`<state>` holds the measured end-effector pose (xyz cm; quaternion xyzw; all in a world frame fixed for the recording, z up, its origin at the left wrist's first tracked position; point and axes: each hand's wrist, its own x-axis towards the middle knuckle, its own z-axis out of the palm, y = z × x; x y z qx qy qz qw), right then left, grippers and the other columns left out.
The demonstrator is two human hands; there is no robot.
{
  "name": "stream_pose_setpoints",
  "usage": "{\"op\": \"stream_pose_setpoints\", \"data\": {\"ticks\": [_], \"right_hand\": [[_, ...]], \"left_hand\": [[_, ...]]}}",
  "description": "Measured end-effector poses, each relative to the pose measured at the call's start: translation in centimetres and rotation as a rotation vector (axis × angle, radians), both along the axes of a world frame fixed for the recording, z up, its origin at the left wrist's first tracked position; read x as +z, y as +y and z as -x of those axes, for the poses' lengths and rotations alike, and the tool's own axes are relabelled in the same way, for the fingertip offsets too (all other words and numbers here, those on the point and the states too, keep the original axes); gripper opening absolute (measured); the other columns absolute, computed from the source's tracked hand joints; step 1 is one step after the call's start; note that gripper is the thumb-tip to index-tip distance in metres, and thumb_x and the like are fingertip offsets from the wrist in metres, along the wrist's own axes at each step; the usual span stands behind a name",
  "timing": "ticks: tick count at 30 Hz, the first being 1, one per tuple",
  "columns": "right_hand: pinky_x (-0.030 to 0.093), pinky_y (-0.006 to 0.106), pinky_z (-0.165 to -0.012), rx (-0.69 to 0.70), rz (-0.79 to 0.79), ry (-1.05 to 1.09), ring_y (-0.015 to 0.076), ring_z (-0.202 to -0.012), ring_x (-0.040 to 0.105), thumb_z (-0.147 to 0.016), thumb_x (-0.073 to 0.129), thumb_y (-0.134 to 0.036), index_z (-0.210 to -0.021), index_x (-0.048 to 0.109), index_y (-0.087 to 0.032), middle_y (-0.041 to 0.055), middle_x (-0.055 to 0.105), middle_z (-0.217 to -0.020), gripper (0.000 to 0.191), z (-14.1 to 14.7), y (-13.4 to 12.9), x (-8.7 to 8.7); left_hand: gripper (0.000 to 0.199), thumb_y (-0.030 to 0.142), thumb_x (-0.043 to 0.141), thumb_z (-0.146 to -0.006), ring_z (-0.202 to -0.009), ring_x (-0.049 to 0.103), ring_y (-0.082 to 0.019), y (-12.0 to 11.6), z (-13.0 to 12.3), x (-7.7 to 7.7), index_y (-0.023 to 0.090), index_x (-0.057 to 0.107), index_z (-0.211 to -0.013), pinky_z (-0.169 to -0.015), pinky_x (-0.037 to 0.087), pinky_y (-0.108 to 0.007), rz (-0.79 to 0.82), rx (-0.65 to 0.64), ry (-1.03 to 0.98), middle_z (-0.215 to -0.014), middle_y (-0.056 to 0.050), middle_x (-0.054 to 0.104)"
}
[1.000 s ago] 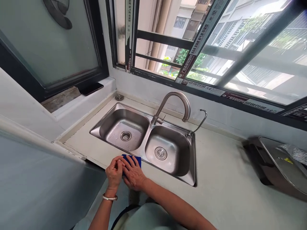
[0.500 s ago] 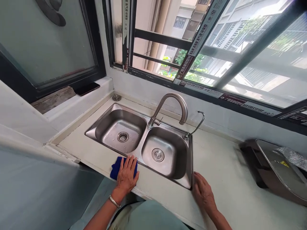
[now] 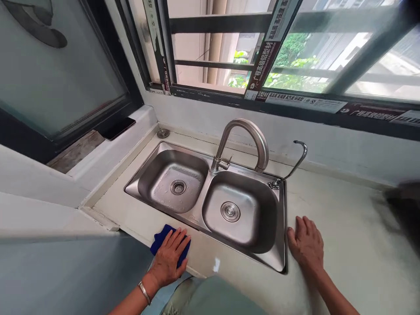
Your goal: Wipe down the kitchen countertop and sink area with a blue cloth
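A dark blue cloth (image 3: 161,239) lies at the front edge of the pale countertop (image 3: 229,273), left of the sink's middle. My left hand (image 3: 169,256) rests flat across it, fingers stretched out and thumb apart. To the right of the double stainless steel sink (image 3: 201,214), my right hand (image 3: 306,243) lies on the counter with its fingers extended and nothing visible in it. Water drops dot the left basin (image 3: 169,192). The right basin (image 3: 244,227) has a strainer (image 3: 230,211) over its drain. The palm side of each hand is hidden.
A curved faucet (image 3: 244,122) rises behind the basins, near a slim chrome spout (image 3: 297,164). A round metal drain piece (image 3: 163,133) sits at the back left corner. A dark phone-like slab (image 3: 120,129) lies on the window ledge. A dark appliance (image 3: 405,210) stands far right.
My right hand has moved away from the sink's right rim, farther onto the counter, and its fingers have straightened. My left hand stays on the cloth. The view has shifted.
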<state>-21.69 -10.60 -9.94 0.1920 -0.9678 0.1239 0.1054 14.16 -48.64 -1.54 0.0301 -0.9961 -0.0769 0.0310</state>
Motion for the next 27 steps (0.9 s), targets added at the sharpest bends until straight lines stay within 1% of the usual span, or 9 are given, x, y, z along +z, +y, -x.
{"op": "stream_pose_setpoints", "data": {"ticks": [2, 4, 7, 10, 12, 14, 17, 19, 27], "right_hand": [[0.030, 0.058, -0.116, -0.010, 0.004, -0.007, 0.0350, -0.145, 0.031, -0.092, 0.027, -0.051, -0.144, 0.043, -0.011, 0.0186, 0.040, -0.153, 0.068, -0.3, 0.0, 0.4], [0.030, 0.057, -0.116, -0.019, 0.006, -0.001, 0.0345, -0.144, 0.032, -0.092, 0.029, -0.051, -0.143, 0.044, -0.013, 0.0178, 0.041, -0.152, 0.066, -0.4, -0.2, 0.8], [0.030, 0.056, -0.116, -0.033, 0.012, 0.011, 0.0335, -0.143, 0.034, -0.091, 0.030, -0.049, -0.142, 0.045, -0.014, 0.0169, 0.042, -0.151, 0.064, -0.5, -0.5, 1.3], [0.030, 0.054, -0.116, -0.033, 0.031, 0.021, 0.0326, -0.142, 0.036, -0.090, 0.030, -0.050, -0.141, 0.047, -0.013, 0.0166, 0.044, -0.150, 0.065, -0.5, -0.7, 1.5], [0.029, 0.052, -0.116, -0.030, 0.042, 0.020, 0.0324, -0.141, 0.037, -0.090, 0.030, -0.052, -0.140, 0.049, -0.012, 0.0173, 0.046, -0.149, 0.067, -0.5, -0.7, 1.5], [0.029, 0.050, -0.116, -0.029, 0.039, 0.010, 0.0318, -0.141, 0.037, -0.090, 0.029, -0.054, -0.139, 0.050, -0.011, 0.0186, 0.047, -0.147, 0.068, -0.5, -0.5, 1.4], [0.029, 0.047, -0.115, -0.025, 0.019, 0.001, 0.0300, -0.141, 0.036, -0.091, 0.026, -0.057, -0.138, 0.050, -0.008, 0.0205, 0.048, -0.146, 0.072, -0.4, -0.3, 1.2], [0.029, 0.045, -0.114, -0.022, 0.003, 0.000, 0.0289, -0.141, 0.035, -0.091, 0.023, -0.058, -0.138, 0.050, -0.008, 0.0206, 0.048, -0.146, 0.073, -0.3, -0.2, 1.2], [0.031, 0.047, -0.110, 0.008, 0.006, 0.040, 0.0297, -0.140, 0.037, -0.088, 0.022, -0.059, -0.138, 0.051, -0.011, 0.0203, 0.049, -0.145, 0.076, -0.2, 0.4, 0.6]], "left_hand": [[0.068, 0.032, 0.045, -0.093, -0.150, 0.029, -0.029, 0.2, 1.0, 0.2, 0.024, 0.021, -0.156, -0.121, 0.031, -0.054, -0.016, 0.030, -0.026, -0.161, -0.008, 0.036], [0.068, 0.034, 0.046, -0.094, -0.150, 0.028, -0.030, 1.1, 3.1, 0.3, 0.024, 0.021, -0.156, -0.121, 0.030, -0.055, -0.068, 0.023, -0.041, -0.161, -0.008, 0.036], [0.066, 0.038, 0.048, -0.093, -0.148, 0.032, -0.029, 3.6, 7.4, -0.1, 0.026, 0.028, -0.155, -0.122, 0.027, -0.055, -0.184, -0.024, -0.029, -0.160, -0.008, 0.038], [0.061, 0.043, 0.049, -0.092, -0.142, 0.039, -0.030, 6.6, 10.7, -0.8, 0.026, 0.039, -0.150, -0.122, 0.027, -0.055, -0.256, -0.012, -0.006, -0.153, -0.011, 0.047], [0.056, 0.043, 0.048, -0.092, -0.137, 0.044, -0.029, 7.9, 11.6, -1.1, 0.026, 0.045, -0.146, -0.122, 0.026, -0.053, -0.273, -0.025, 0.013, -0.147, -0.012, 0.052], [0.055, 0.044, 0.048, -0.092, -0.133, 0.048, -0.027, 8.1, 11.4, -1.2, 0.026, 0.047, -0.144, -0.122, 0.027, -0.051, -0.289, -0.075, 0.029, -0.144, -0.011, 0.055], [0.056, 0.044, 0.049, -0.092, -0.134, 0.048, -0.024, 6.3, 9.5, -0.8, 0.030, 0.044, -0.147, -0.122, 0.029, -0.049, -0.311, -0.143, 0.051, -0.147, -0.009, 0.052], [0.057, 0.043, 0.049, -0.092, -0.138, 0.044, -0.024, 4.3, 7.8, -0.4, 0.032, 0.041, -0.148, -0.122, 0.027, -0.050, -0.308, -0.109, 0.057, -0.150, -0.007, 0.049], [0.055, 0.037, 0.045, -0.095, -0.146, 0.036, -0.027, -5.1, 1.9, -0.3, 0.027, 0.040, -0.149, -0.123, 0.025, -0.057, -0.119, 0.372, 0.049, -0.155, -0.009, 0.045]]}}
